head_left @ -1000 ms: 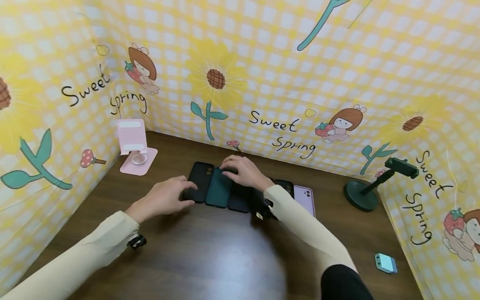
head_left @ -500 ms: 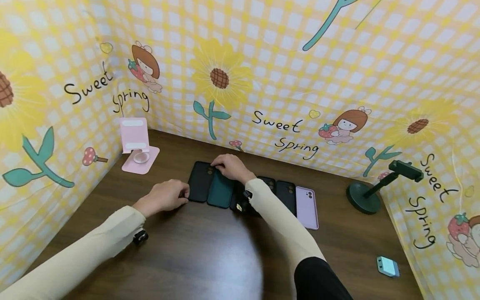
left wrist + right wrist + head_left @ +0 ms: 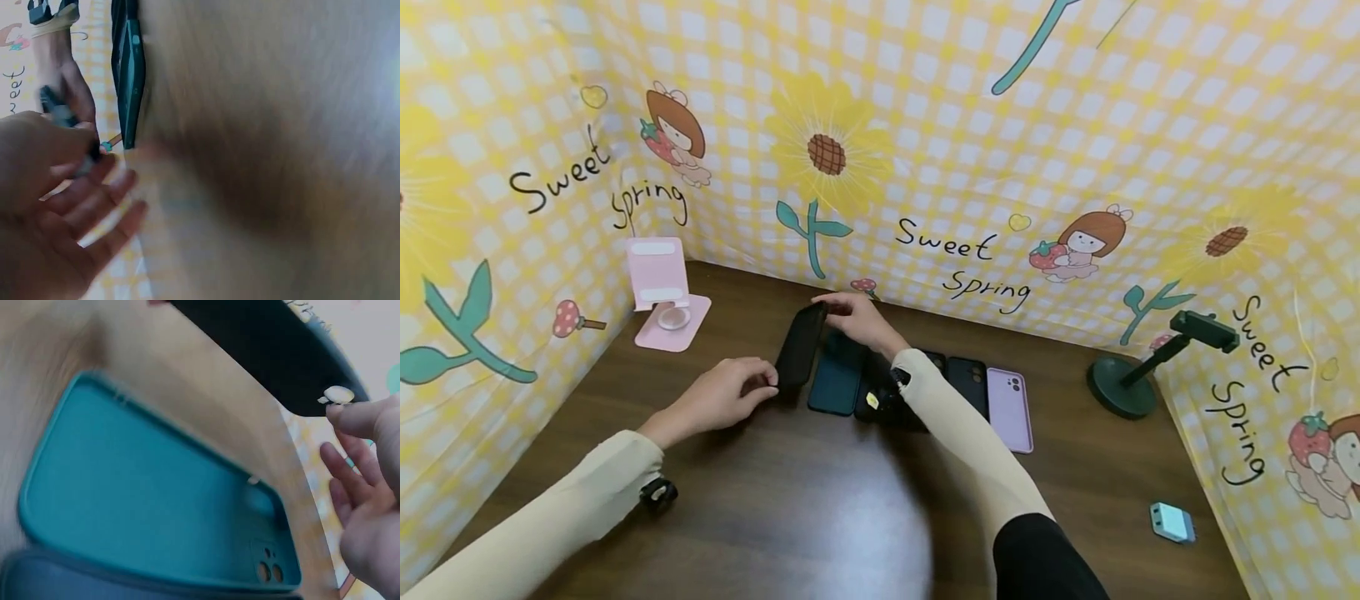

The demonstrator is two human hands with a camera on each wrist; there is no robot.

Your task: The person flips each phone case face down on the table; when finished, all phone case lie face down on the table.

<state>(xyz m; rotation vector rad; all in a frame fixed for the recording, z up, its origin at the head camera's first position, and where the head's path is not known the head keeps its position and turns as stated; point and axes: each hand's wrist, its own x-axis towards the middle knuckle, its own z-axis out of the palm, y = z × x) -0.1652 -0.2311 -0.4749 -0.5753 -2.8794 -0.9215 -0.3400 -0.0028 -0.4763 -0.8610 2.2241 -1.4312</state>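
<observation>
Well, we see a flat black rectangular phone case [image 3: 800, 343] btwn the hands, tilted up off the brown wooden table [image 3: 737, 517]. L hand [image 3: 721, 393] pinches its near L edge, R hand [image 3: 859, 321] its far end. Just to its R lies 1 teal rectangular phone case [image 3: 835, 379]; at the row's R end, 1 pale lilac phone case [image 3: 1011, 408]. Btwn those we get dark phone cases [image 3: 967, 383], partly behind the cream R sleeve [image 3: 970, 450], so can't give an exact no. We also count 1 pale pink phone stand [image 3: 658, 271], 1 dark green round-based stand [image 3: 1122, 389] & 1 pale blue-and-white charger plug [image 3: 1172, 523], head view only. R wrist view shows us the teal case's rimmed inside w/ camera cut-outs [image 3: 270, 565], out of sight in head view.
</observation>
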